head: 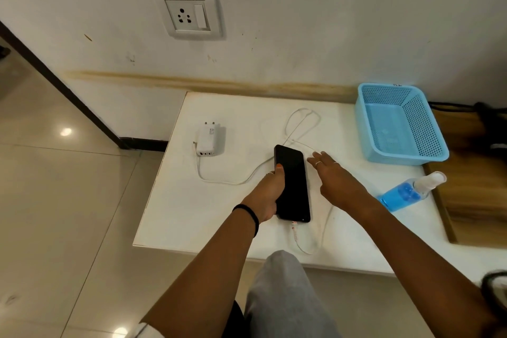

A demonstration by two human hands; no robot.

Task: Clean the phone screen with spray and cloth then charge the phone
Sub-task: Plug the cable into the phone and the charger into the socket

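**Technician A:** Report the position of the phone (292, 182).

**Technician B:** It sits near the middle of the white counter (170, 200), closer to the front edge than to the wall edge, screen up and dark. The left hand (267, 195) grips it along its left side, thumb across the glass. Whether the phone rests on the surface or is raised slightly cannot be determined.

**Technician A:** State of the right hand (333, 181)?

**Technician B:** Fingers spread and straight, palm down, holding nothing. It hovers just beside the phone's right edge, reaching toward the wall edge, where the charging cable (301, 121) forms a loop.

**Technician A:** Is the cable connected?

**Technician B:** One plug sits at the phone's near end and appears inserted. The lead runs on to the white charger adapter (209, 140), which lies flat near the left edge with its pins pointing at the wall. The wall socket (189, 15) above is unoccupied, so the phone is probably not charging yet.

**Technician A:** Reason for the grip?

**Technician B:** Likely to steady the phone while the free hand manages cable slack.

**Technician A:** Cleaning items?

**Technician B:** The spray bottle (408, 192) lies on its side at the right edge. A blue basket (369, 140) occupies the back right corner. No cloth is visible.
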